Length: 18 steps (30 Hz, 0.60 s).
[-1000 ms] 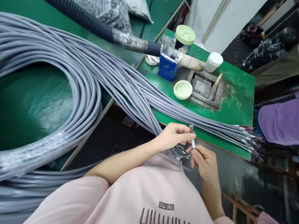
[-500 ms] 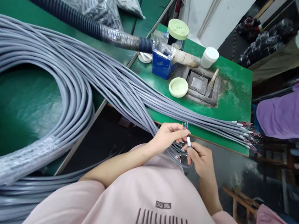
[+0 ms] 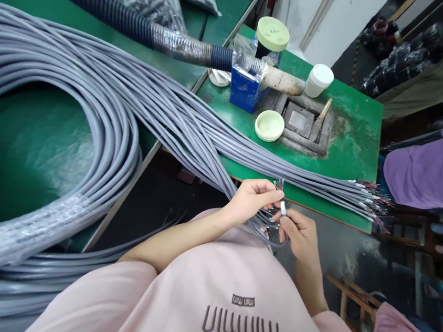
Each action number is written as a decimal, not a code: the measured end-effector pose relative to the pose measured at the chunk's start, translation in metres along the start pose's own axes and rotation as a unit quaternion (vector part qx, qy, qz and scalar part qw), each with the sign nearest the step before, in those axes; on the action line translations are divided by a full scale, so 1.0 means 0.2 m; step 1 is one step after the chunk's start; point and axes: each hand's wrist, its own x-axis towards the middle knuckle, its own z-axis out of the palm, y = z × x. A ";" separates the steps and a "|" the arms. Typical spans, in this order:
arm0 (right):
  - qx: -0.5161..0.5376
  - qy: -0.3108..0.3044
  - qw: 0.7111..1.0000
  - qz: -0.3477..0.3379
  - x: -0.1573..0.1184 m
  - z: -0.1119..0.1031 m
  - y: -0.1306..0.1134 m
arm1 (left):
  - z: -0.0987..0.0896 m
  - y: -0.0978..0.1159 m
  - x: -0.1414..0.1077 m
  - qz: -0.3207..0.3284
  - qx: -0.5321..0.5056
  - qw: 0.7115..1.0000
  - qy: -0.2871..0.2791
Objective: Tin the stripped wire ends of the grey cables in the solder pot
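My left hand (image 3: 250,199) pinches the coloured wires (image 3: 279,185) that fan out of one grey cable's end. Below it, my right hand (image 3: 297,231) grips the same grey cable just under a white band (image 3: 283,208). More grey cable ends hang behind and under my hands. Beyond them a thick bundle of grey cables (image 3: 254,156) runs across the green table, its stripped ends (image 3: 372,200) lying at the right edge with coloured wires spread out.
Large cable coils (image 3: 107,122) fill the left side. On the green table (image 3: 361,133) stand a blue box (image 3: 245,90), a pale green dish (image 3: 269,125), a white tub (image 3: 319,80) and a square metal fixture (image 3: 300,119). A black hose (image 3: 115,9) crosses above. Purple cloth (image 3: 431,167) is at right.
The view has shifted a little, so the table objects appear slightly further right. Both hands keep their hold on the cable and its wires, nearly unmoved.
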 end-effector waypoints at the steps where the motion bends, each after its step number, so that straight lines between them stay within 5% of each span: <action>1: -0.001 0.000 1.000 0.000 0.00 0.00 0.00 | 0.00 0.00 0.00 -0.001 0.002 1.000 0.000; 5: -0.001 0.003 1.000 -0.004 -0.02 -0.01 0.00 | -0.02 0.00 0.00 0.016 0.045 0.998 -0.031; 8: -0.008 0.044 0.999 0.010 -0.12 -0.09 0.09 | -0.04 0.02 0.02 0.123 0.186 0.974 -0.038; 10: -0.035 0.095 0.994 0.049 -0.21 -0.17 0.19 | -0.05 0.03 0.05 0.237 0.340 0.909 -0.047; 13: -0.174 0.153 0.961 0.151 -0.34 -0.26 0.35 | -0.04 0.02 0.13 0.349 0.553 0.752 -0.081; 16: -0.247 0.116 0.938 0.215 -0.40 -0.27 0.44 | 0.00 -0.02 0.22 0.365 0.688 0.623 -0.070; 18: -0.182 0.074 0.956 0.217 -0.38 -0.23 0.45 | 0.03 -0.04 0.27 0.364 0.731 0.574 -0.056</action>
